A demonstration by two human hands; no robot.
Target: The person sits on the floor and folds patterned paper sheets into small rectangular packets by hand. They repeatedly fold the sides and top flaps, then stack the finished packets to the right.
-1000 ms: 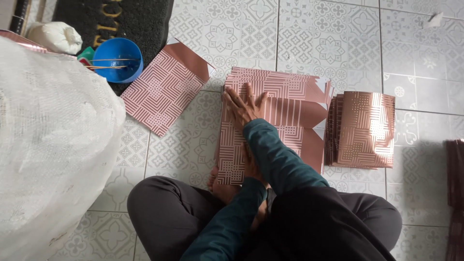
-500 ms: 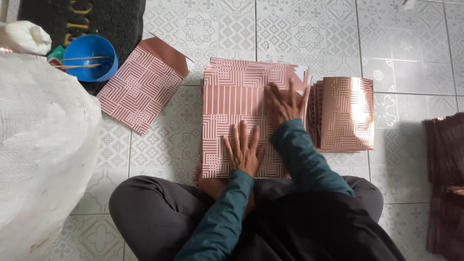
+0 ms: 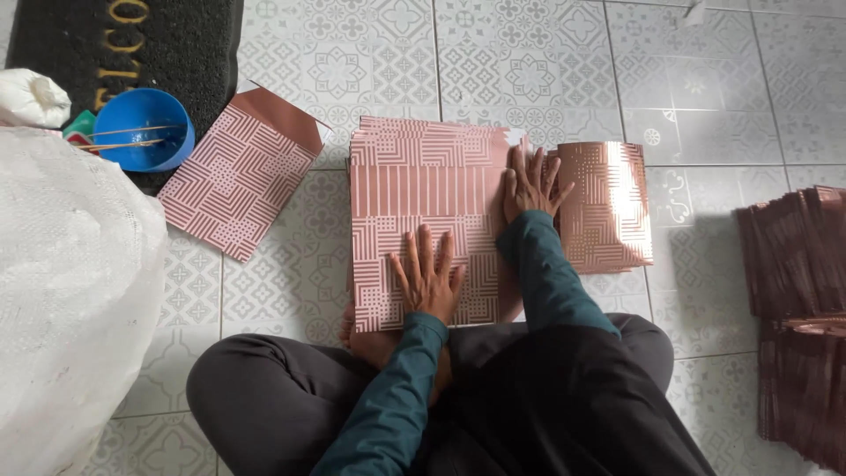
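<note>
Here, left hand (image 3: 427, 280) and right hand (image 3: 531, 183) press flat, fingers spread, on the sheet (image 3: 423, 207); bare floor (image 3: 291, 273) lies leftward.

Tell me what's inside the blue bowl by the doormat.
Thin sticks lie across the blue bowl, resting on its rim. Beneath them only the blue inside shows; whether it holds glue or liquid cannot be told. The big white sack hides nothing of it.
</note>
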